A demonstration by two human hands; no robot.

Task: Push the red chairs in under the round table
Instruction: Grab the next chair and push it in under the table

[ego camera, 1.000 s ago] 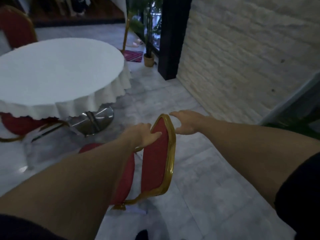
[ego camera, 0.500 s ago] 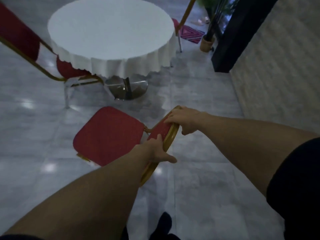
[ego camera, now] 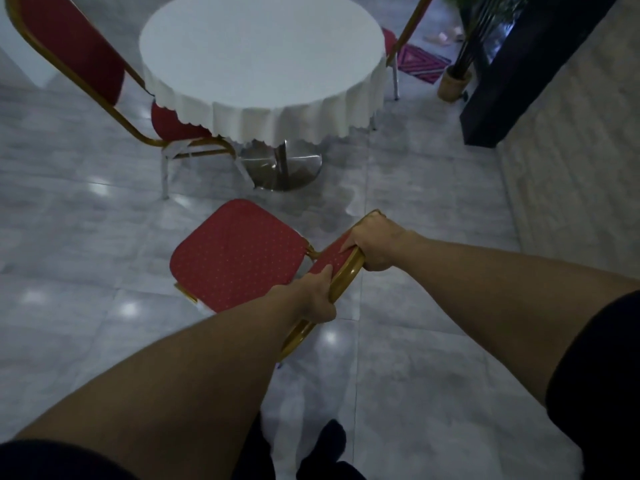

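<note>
Firmly — both hands (ego camera: 313,299) (ego camera: 375,245) clasp red chair (ego camera: 239,254) backrest — table (ego camera: 259,53) near.

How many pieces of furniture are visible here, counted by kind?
Red chairs: 3, the held chair, the left chair, the far chair, mostly hidden.
Round tables: 1, the round table.
Total: 4.

A red-cushioned, gold-framed chair (ego camera: 239,252) stands clear of the round white-clothed pedestal table (ego camera: 263,60); a second matching chair (ego camera: 173,123) sits partly tucked under it.
</note>
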